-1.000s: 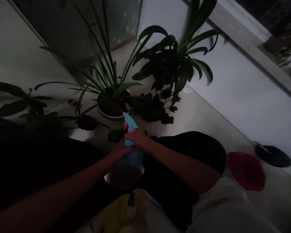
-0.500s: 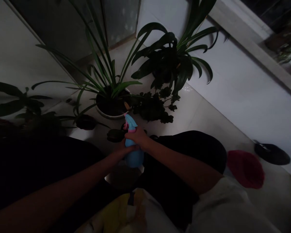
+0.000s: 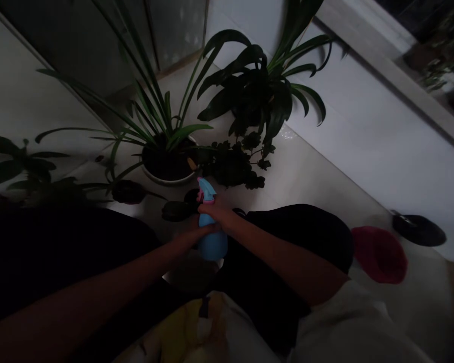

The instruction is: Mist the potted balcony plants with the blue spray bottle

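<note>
A blue spray bottle (image 3: 213,245) with a pink trigger and collar stands nearly upright between both my hands, its nozzle pointing away from me and slightly left. My right hand (image 3: 216,212) wraps around the neck below the spray head. Lower down, my left hand (image 3: 200,232) grips the bottle's body, thumb across its front. Just beyond the nozzle is a long-leaved plant (image 3: 174,133) in a round pot with a pale rim (image 3: 170,181). A small leafy plant (image 3: 230,164) spreads to the right of that pot. The light is dim, and most fingers are hidden.
Behind stands a broad-leaved plant (image 3: 265,91) against the white wall (image 3: 363,111). More dark plants (image 3: 30,166) are at the left. On the floor to the right lie a red basin-like object (image 3: 380,254) and a black pan-like object (image 3: 418,229). My knees frame the bottle.
The spray bottle and both hands have shifted slightly right, away from the long-leaved plant's pot. My view has turned a little, so the plants appear farther left. Both hands keep their grip.
</note>
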A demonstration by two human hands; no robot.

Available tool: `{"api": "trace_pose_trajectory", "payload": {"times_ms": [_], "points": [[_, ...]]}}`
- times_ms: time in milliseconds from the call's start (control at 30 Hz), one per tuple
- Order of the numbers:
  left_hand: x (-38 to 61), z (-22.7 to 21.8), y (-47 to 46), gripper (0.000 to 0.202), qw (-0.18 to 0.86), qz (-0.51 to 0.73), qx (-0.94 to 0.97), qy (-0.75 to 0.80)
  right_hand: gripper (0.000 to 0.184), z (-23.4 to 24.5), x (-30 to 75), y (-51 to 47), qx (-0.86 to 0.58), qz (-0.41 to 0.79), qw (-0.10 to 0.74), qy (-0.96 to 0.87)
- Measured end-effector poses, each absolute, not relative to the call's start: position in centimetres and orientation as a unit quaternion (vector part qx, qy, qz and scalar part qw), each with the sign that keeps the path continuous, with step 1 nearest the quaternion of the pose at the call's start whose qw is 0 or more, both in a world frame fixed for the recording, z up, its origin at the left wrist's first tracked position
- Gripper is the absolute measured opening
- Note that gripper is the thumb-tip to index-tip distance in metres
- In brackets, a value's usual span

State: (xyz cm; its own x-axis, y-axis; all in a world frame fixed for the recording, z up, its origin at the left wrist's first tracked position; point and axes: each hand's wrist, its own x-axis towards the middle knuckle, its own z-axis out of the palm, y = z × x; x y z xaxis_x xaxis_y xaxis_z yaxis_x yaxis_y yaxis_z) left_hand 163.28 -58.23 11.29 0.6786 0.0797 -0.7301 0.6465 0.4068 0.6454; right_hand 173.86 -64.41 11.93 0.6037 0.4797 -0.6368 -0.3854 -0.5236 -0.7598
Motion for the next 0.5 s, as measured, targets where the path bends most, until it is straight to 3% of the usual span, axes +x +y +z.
{"api": "trace_pose_trajectory", "payload": {"times_ms": [333,500], "points": [[163.7,14.5,-58.7,0.064,0.769,-0.174,0.506,0.351,0.036,11.2,174.3,-65.6,-0.746,0.437,0.500,-0.053],[164.1,13.1,-58.9,0.063,0.755,-0.177,0.516,0.364,0.033,11.7,174.5,-65.8,-0.716,0.464,0.516,-0.077]]}}
